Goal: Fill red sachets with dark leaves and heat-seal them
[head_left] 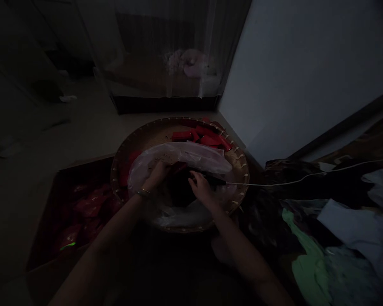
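Observation:
The scene is very dim. My left hand (pixel 159 173), a bangle on its wrist, is closed at the edge of a dark red packet (pixel 179 166) over the round woven bamboo tray (pixel 116 170). Facing it, my right hand (pixel 200 185) has its thumb and forefinger apart, with nothing visible between them. Beside its fingers lies a long black tool (pixel 216 180) with a white cord. A clear plastic bag (pixel 191 151) is spread across the tray around a dark area that I cannot make out. Several red packets (pixel 207 137) lie at the tray's far side.
Left of the tray stands a box (pixel 38 238) holding several red packets (pixel 91 204). The white cord (pixel 284 183) runs off to the right above heaped clothes (pixel 347 229). A pale wall panel (pixel 300 76) and a sheer curtain (pixel 166 51) stand behind.

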`<state>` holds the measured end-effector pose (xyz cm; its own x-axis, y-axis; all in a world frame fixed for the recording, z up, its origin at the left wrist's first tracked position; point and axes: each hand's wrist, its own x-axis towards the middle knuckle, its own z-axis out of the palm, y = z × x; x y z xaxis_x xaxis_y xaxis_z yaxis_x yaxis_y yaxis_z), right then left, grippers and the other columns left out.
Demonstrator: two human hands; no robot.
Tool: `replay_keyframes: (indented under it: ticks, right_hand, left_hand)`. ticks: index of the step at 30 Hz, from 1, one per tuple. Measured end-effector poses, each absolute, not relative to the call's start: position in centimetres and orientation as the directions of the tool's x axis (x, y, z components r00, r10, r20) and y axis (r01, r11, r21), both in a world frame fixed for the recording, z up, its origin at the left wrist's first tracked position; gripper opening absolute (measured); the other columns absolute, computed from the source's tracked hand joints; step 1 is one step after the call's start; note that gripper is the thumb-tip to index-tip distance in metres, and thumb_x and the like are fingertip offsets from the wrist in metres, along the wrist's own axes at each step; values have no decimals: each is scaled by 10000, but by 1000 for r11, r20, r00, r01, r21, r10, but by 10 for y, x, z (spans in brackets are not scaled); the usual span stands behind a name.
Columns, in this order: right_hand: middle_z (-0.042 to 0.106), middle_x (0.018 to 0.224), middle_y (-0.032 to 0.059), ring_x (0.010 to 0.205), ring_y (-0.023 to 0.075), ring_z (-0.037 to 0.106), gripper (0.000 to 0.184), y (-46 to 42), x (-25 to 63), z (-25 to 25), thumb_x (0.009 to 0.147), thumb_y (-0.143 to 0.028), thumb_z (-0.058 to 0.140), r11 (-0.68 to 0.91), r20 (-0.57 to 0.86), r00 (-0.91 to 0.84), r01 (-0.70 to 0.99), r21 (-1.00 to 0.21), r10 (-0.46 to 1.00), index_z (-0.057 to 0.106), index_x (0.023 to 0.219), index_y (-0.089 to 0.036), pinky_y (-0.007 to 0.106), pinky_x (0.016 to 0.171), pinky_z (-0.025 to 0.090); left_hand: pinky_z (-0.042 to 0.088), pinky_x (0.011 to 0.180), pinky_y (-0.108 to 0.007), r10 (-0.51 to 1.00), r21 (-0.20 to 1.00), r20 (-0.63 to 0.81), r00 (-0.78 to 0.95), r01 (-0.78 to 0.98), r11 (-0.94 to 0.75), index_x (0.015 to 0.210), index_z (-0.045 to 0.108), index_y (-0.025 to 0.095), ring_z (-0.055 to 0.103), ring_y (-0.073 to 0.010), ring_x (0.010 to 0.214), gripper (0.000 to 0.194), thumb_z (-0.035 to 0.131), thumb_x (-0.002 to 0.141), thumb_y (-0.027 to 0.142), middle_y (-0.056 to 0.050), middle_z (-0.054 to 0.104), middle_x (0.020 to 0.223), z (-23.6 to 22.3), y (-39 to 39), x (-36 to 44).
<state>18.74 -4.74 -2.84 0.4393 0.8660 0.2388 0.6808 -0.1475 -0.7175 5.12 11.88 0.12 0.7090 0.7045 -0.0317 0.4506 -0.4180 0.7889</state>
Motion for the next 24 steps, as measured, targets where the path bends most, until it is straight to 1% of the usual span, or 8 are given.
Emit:
replay_keyframes:
  ticks: [2, 4, 7, 9, 12, 17, 21, 24]
  right_hand:
    - [565, 1239, 170, 1091, 245, 577, 444, -47, 188, -26, 895, -263, 473, -108, 331, 495, 667, -737, 803, 485, 1325, -148, 407, 914, 495]
    - [528, 1284, 181, 1138, 257, 545, 489, -47, 188, -22, 910, -306, 459, -71, 395, 508, 677, -733, 765, 430, 1373, -154, 433, 936, 484]
    - [559, 1241, 162, 1153, 251, 529, 433, -49, 185, -12, 926, -319, 443, -10, 446, 448, 714, -700, 775, 500, 1325, -160, 427, 989, 447]
    - [599, 1170, 141, 1115, 236, 549, 382, -51, 182, -7, 933, -303, 436, 14, 451, 405, 730, -683, 795, 563, 1268, -169, 400, 996, 441]
    - [628, 1125, 131, 1081, 226, 571, 376, -54, 178, -3, 942, -281, 421, -8, 430, 396, 743, -669, 811, 574, 1272, -184, 384, 988, 448]
    - [604, 1230, 152, 1173, 251, 543, 422, -56, 176, -3, 953, -267, 389, -34, 405, 368, 774, -632, 837, 517, 1345, -174, 424, 1038, 420]
    - [579, 1297, 134, 1214, 240, 528, 417, -55, 176, -2, 956, -264, 387, -8, 422, 338, 788, -615, 841, 522, 1340, -174, 424, 1060, 407]
    - [561, 1325, 128, 1220, 231, 525, 397, -55, 176, -3, 961, -284, 394, 15, 437, 324, 790, -613, 839, 554, 1307, -176, 410, 1060, 408]
  left_hand:
    - [473, 687, -261, 669, 805, -37, 742, 419, -420, 906, 745, 148, 625, -206, 779, 294, 609, 750, 357, -41, 739, 814, 3, 113, 42]
    - [458, 620, -244, 648, 812, -106, 754, 441, -381, 841, 753, 149, 618, -180, 684, 284, 622, 732, 376, -24, 732, 768, 2, 103, 33]
    - [455, 609, -241, 657, 821, -176, 733, 477, -312, 799, 761, 147, 625, -177, 658, 265, 669, 683, 367, -21, 731, 728, -1, 88, 24]
    - [463, 613, -244, 676, 838, -197, 710, 480, -260, 809, 765, 146, 636, -187, 676, 260, 691, 656, 341, -29, 739, 742, -3, 79, 21]
    - [469, 590, -244, 696, 872, -210, 687, 453, -184, 812, 768, 141, 641, -197, 687, 256, 694, 647, 321, -42, 740, 746, -5, 70, 20]
    - [462, 568, -238, 667, 914, -216, 713, 388, -118, 738, 762, 145, 629, -192, 677, 262, 700, 638, 379, -34, 723, 705, -9, 68, 21]
    - [435, 539, -221, 640, 929, -214, 738, 357, -102, 695, 746, 134, 600, -163, 624, 302, 700, 639, 427, -18, 692, 654, -12, 70, 19]
    - [438, 533, -218, 615, 941, -236, 753, 335, -49, 706, 743, 127, 593, -153, 600, 310, 707, 644, 429, -14, 680, 633, -10, 70, 17]
